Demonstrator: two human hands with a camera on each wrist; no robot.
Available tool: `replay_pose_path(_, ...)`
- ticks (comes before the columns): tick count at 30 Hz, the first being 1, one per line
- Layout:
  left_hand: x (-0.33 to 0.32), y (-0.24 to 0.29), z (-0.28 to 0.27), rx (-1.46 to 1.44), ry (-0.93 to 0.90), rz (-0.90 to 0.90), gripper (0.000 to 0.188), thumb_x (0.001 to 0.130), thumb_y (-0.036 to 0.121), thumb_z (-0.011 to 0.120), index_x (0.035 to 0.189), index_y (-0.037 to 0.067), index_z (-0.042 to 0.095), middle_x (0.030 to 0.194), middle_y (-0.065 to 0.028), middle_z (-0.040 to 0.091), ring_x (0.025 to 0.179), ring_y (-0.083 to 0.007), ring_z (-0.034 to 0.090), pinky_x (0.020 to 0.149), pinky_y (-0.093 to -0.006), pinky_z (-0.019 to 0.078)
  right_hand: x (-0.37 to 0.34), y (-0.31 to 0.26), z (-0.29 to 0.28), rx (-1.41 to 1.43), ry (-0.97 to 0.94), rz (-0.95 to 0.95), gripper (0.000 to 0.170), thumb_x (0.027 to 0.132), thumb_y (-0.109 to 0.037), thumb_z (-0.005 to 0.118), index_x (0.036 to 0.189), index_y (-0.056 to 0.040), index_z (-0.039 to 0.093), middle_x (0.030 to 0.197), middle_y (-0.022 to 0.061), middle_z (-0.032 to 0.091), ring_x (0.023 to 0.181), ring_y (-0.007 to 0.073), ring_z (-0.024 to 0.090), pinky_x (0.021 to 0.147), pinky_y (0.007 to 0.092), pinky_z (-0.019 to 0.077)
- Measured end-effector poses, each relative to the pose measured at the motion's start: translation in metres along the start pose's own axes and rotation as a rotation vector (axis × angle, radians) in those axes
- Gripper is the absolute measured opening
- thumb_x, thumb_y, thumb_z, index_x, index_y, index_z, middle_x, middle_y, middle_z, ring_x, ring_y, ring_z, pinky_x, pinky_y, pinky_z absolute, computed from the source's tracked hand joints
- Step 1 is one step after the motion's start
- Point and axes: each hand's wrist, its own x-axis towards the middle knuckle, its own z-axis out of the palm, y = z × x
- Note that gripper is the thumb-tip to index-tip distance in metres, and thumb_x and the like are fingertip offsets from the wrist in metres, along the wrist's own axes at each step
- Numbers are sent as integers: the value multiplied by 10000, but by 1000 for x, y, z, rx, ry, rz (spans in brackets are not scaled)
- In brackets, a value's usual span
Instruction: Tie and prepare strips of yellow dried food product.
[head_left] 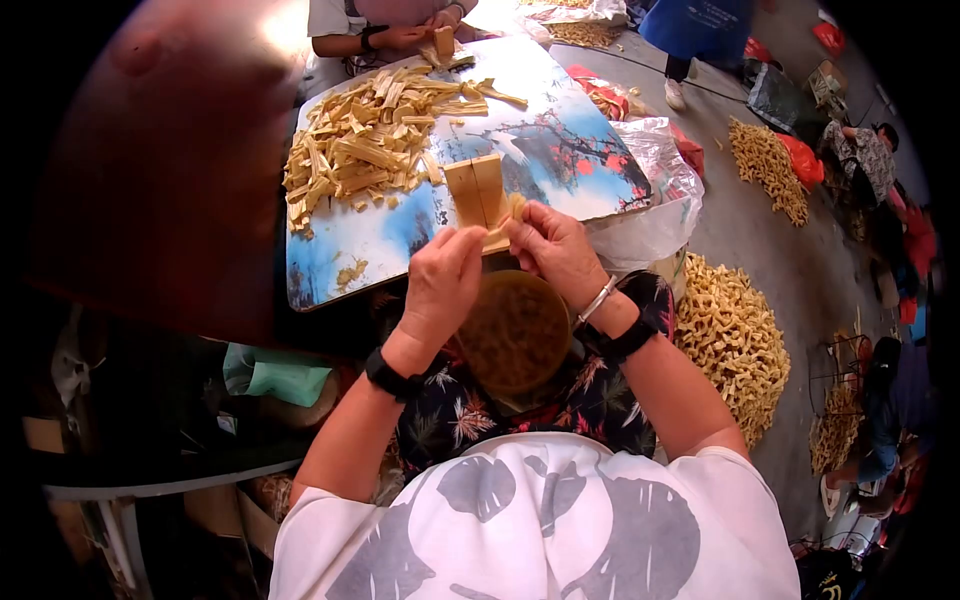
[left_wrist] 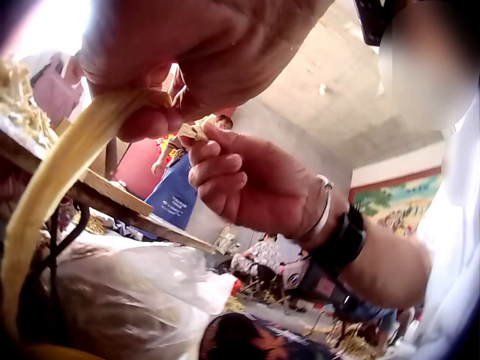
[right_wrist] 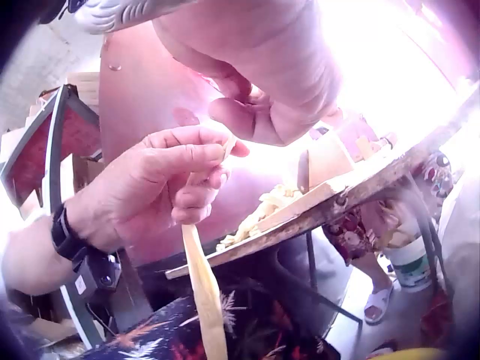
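My left hand [head_left: 443,285] pinches the upper end of a long, flat, pale-yellow strip [left_wrist: 64,169], perhaps soaked tofu skin. In the right wrist view the rest of the strip [right_wrist: 201,281] hangs down below the fingers. Close beside it, my right hand [head_left: 562,250] pinches a small yellowish piece [left_wrist: 193,133] between thumb and forefinger. Just beyond both hands an upright wooden board [head_left: 475,190] stands at the table's near edge. Below the hands, between the knees, sits a round yellowish container [head_left: 515,335] with a dark brownish inside.
A heap of yellow strips [head_left: 365,140] lies on the painted tabletop [head_left: 580,120]. On the floor at right is a large pile of yellow knotted pieces [head_left: 730,345]. A clear plastic bag [head_left: 650,190] hangs by the table's right side. Another person's hands [head_left: 405,37] work across the table.
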Motion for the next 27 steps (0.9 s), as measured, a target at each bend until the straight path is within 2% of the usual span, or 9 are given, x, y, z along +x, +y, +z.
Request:
replay_pose_path(2, 15, -18, 7, 102, 33, 48, 76, 892, 41, 616, 949, -5, 635, 800, -189, 600, 685, -377, 592, 615, -391, 481, 21, 3, 2, -58, 87, -66, 228, 960, -248, 619, 909, -26, 616, 666, 24, 623, 574, 78, 588, 525, 256, 473)
replay_pose_path(5, 35, -41, 14, 150, 7, 28, 81, 909, 75, 600, 933, 4, 629, 805, -192, 623, 753, -414, 606, 640, -431, 486, 50, 15, 3, -176, 218, -165, 195, 948, -216, 621, 916, -24, 606, 682, 91, 642, 602, 171, 640, 555, 309, 491)
replay_pose_path(8, 48, -61, 22, 94, 21, -109, 120, 921, 136, 619, 908, 20, 645, 704, -172, 606, 649, -307, 609, 601, -379, 472, 66, 21, 4, -282, 303, -230, 143, 922, -171, 624, 933, -29, 604, 776, 167, 662, 731, 326, 670, 628, 389, 503)
replay_pose_path(12, 52, -76, 35, -25, 13, -259, 142, 926, 156, 626, 891, 22, 659, 637, -131, 575, 577, -189, 555, 554, -339, 444, 76, 36, 7, -583, 322, -297, 147, 907, -167, 604, 923, -21, 596, 824, 160, 660, 775, 367, 640, 687, 459, 494)
replay_pose_path(15, 43, -85, 39, -28, 54, -315, 154, 940, 149, 606, 892, 14, 663, 637, -86, 582, 568, -149, 534, 539, -318, 437, 79, 53, 9, -825, 421, -539, 129, 910, -157, 583, 906, -29, 595, 810, 161, 653, 782, 369, 634, 700, 467, 495)
replay_pose_path(19, 37, -84, 21, -393, 30, -607, 165, 944, 139, 576, 918, 16, 683, 665, -49, 628, 581, -160, 590, 566, -317, 467, 68, 46, -6, -622, 257, -333, 116, 927, -136, 550, 920, -34, 604, 824, 129, 679, 773, 362, 644, 715, 454, 513)
replay_pose_path(20, 33, -72, 10, -644, -1, -734, 158, 959, 116, 562, 972, 10, 679, 688, 14, 596, 599, -63, 537, 567, -233, 448, 59, 39, -13, -535, 204, -257, 139, 942, -152, 553, 945, -23, 607, 823, 135, 689, 726, 330, 663, 678, 414, 527)
replay_pose_path(24, 8, -37, -6, -958, 1, -783, 121, 947, 82, 593, 1034, 21, 651, 823, -16, 649, 730, -84, 595, 702, -220, 491, 13, 27, -15, -152, 195, -102, 194, 917, -204, 646, 952, -14, 619, 708, 134, 656, 641, 229, 662, 607, 336, 511)
replay_pose_path(27, -6, -3, -8, -944, 24, -741, 109, 912, 45, 624, 1005, 0, 659, 810, 3, 641, 669, -59, 558, 627, -205, 460, -22, 15, -9, -464, 220, -157, 227, 877, -219, 704, 935, -17, 621, 668, 119, 637, 613, 228, 648, 585, 334, 500)
